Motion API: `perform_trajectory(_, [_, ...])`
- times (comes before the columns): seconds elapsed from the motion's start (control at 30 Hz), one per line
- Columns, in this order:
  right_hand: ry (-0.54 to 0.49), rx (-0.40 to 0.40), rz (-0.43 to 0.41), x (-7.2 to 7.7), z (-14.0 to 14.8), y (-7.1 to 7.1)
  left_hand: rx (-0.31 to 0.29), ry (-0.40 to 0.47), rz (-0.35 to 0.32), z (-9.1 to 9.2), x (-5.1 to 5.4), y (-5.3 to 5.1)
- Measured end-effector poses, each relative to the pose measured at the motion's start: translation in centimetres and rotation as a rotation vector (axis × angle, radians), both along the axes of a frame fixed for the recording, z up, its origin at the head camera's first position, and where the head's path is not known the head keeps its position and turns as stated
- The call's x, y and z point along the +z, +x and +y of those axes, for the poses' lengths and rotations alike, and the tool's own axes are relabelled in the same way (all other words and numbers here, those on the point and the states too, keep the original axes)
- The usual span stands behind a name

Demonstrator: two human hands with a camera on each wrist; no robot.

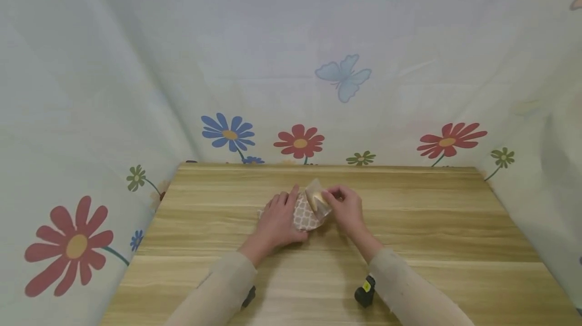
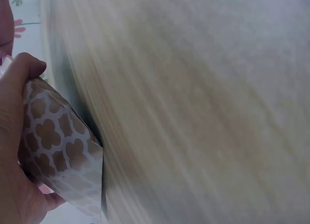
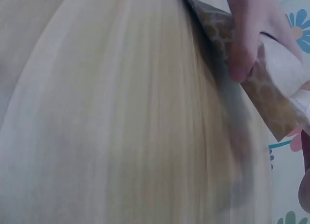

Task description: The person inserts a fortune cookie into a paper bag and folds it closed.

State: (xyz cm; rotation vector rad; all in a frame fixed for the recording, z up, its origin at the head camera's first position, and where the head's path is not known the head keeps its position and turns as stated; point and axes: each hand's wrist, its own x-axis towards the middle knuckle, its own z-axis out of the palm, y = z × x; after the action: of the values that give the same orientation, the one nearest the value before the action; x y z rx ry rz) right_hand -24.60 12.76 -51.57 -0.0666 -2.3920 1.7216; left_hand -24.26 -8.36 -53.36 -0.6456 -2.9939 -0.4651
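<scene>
Centrally, hands [image 1: 278,222] [image 1: 349,210] on patterned bag [image 1: 304,216], left gripping, right pinching its end.

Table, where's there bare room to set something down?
The table is bare in a wide patch between the right hand and its right edge, and in another between the left hand and its left edge. A narrow strip lies behind the packet. Mid-table is crowded: both hands meet at the packet.

Flowered backdrop [image 1: 263,48] (with a pale blue butterfly [image 1: 345,79]) behind a wood-grain table [image 1: 432,225].
</scene>
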Motion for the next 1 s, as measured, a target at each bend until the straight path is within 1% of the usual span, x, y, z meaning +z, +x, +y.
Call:
perform_trajectory(0.13, [-0.025, 0.02, -0.003, 0.4, -0.3, 0.3, 0.01, 0.009, 0.021, 0.3, -0.1, -0.1])
perform_trajectory(0.3, [-0.059, 0.054, 0.014, 0.9, -0.4, 1.1, 0.021, 0.037, 0.063, 0.5, -0.1, -0.3])
perform_trajectory(0.43, [-0.06, 0.122, 0.053, 1.6, -0.2, 1.8, 0.02, 0.092, 0.091, 0.7, 0.1, -0.3])
perform_trajectory(0.57, [-0.01, 0.199, 0.089, 2.1, 0.3, 2.3, 0.002, 0.133, 0.114, 0.8, 0.2, -0.1])
perform_trajectory(0.8, [0.149, 0.298, 0.121, 3.5, 1.4, 2.5, -0.029, 0.184, 0.182, 1.1, 0.4, 0.1])
perform_trajectory(0.87, [0.177, 0.301, 0.123, 4.0, 2.0, 2.5, -0.042, 0.207, 0.199, 1.3, 0.5, 0.1])
perform_trajectory(1.0, [0.201, 0.253, 0.123, 5.1, 3.5, 2.4, -0.061, 0.239, 0.214, 1.6, 0.7, -0.1])
